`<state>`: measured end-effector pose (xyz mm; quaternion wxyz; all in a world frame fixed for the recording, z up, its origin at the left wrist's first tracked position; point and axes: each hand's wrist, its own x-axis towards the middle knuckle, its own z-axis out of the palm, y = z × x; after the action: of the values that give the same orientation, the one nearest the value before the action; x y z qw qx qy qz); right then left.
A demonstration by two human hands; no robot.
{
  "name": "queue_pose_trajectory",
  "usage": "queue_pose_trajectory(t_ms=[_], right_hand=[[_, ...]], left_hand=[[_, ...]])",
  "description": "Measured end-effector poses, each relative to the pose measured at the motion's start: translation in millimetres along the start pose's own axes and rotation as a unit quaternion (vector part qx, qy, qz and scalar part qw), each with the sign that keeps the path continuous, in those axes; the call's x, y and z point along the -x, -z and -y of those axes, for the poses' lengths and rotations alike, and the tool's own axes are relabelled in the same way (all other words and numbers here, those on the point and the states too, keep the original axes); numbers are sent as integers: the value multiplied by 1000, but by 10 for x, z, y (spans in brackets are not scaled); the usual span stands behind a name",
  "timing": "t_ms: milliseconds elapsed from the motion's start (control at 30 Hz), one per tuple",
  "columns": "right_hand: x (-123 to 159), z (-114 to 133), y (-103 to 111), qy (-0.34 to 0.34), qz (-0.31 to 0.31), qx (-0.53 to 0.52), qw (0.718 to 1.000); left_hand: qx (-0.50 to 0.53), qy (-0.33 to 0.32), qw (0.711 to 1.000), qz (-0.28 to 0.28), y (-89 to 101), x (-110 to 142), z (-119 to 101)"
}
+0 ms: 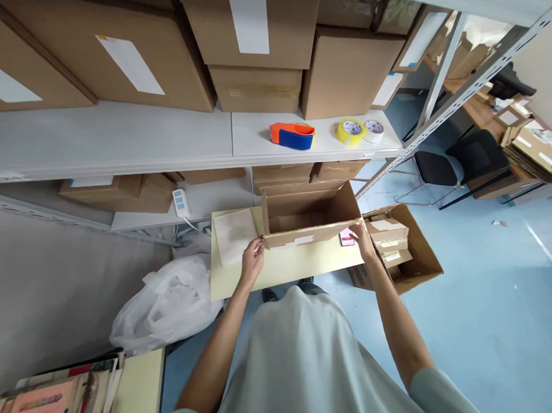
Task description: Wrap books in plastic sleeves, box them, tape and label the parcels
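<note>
An open brown cardboard box (310, 214) stands on a small pale yellow table (284, 268). My left hand (252, 258) grips the box's near left corner, fingers curled on the edge. My right hand (363, 238) rests at the near right corner, fingers touching the box wall beside a small pink object (346, 238) on the table. White padded envelopes (234, 234) lie on the table left of the box.
Grey shelving holds large cardboard boxes (255, 21), an orange and blue tape dispenser (293, 135) and two tape rolls (350, 130). An open carton of small boxes (397, 246) sits on the blue floor at right. A white plastic bag (167, 303) lies left. Black chair (435, 167) behind.
</note>
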<state>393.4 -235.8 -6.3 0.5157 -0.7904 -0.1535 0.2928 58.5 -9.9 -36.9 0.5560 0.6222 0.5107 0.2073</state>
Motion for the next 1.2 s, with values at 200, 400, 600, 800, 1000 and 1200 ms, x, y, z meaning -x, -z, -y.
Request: queue_pose_trajectory(t_ms=[200,400,600,800,1000,1200], right_hand=[[-89,562,203,141,-83,9,987],[-261,633,188,174,-73,74,979],[-322,402,336,142,-141,97,975],[-169,575,337,141,-160,91,973],[170,1107,90,242,-174,121,947],[522,1521,-305,305,-131,160,930]], left_hand=[[42,-103,991,-78,101,9,-572],[-18,-146,985,-86,141,-54,-785],[-24,-87,979,-181,461,-10,-505],[7,-100,978,-184,501,38,-432],[-1,-77,974,-213,654,-120,2],[-166,132,960,-183,833,-477,717]])
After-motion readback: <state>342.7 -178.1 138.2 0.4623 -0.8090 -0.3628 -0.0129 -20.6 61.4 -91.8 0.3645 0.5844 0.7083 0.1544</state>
